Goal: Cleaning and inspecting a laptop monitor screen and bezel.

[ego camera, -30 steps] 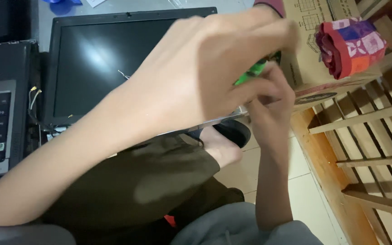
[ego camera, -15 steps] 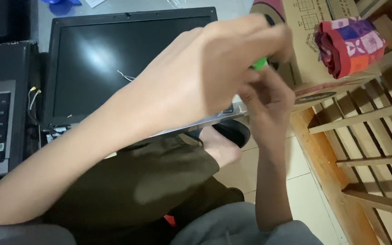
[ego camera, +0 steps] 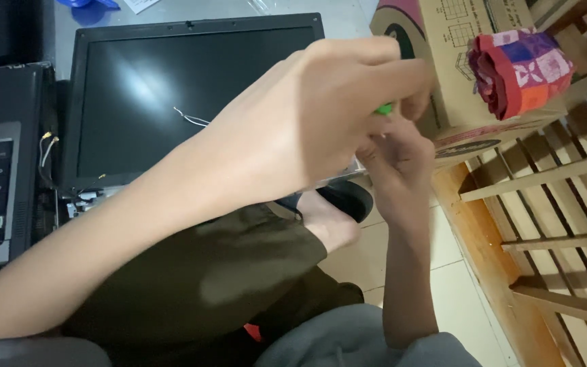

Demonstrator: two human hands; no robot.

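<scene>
A small green object (ego camera: 384, 108), mostly hidden, is pinched between the fingers of the left hand (ego camera: 321, 115) and the right hand (ego camera: 399, 160), held above the laptop screen (ego camera: 171, 95), left of the cardboard box (ego camera: 456, 88), so careful fine handling seems needed.

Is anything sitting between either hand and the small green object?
Nothing visible does. The green object sits right at the fingertips where the left hand and right hand meet; the left hand covers most of it from the camera.
</scene>
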